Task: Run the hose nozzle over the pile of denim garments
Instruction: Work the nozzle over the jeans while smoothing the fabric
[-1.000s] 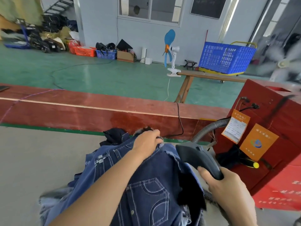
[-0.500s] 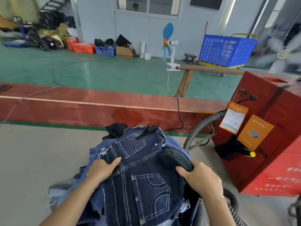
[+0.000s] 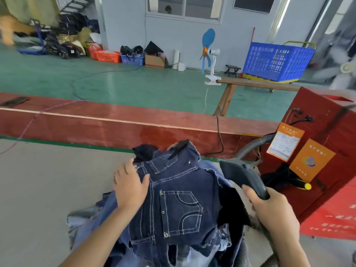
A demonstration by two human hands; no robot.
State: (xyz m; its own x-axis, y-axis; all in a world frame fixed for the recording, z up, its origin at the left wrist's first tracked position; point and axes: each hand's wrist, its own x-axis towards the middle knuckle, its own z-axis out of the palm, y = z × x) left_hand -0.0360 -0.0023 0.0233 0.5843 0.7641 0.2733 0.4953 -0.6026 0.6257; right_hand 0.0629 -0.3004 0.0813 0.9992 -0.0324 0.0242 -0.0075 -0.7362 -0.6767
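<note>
Beside the denim pile [image 3: 173, 205], hose nozzle [image 3: 242, 176] in right-hand fingers [image 3: 250, 195].

We've got the pile of denim garments [image 3: 173, 205] on the surface [image 3: 48, 189] right before us. Our left hand [image 3: 130, 186] lies on the pile's left side; our right hand [image 3: 273, 211] holds the hose nozzle [image 3: 243, 176] at its right edge. The machine cabinet [image 3: 327, 151] stands further right, a board [image 3: 115, 124] behind the pile.
</note>
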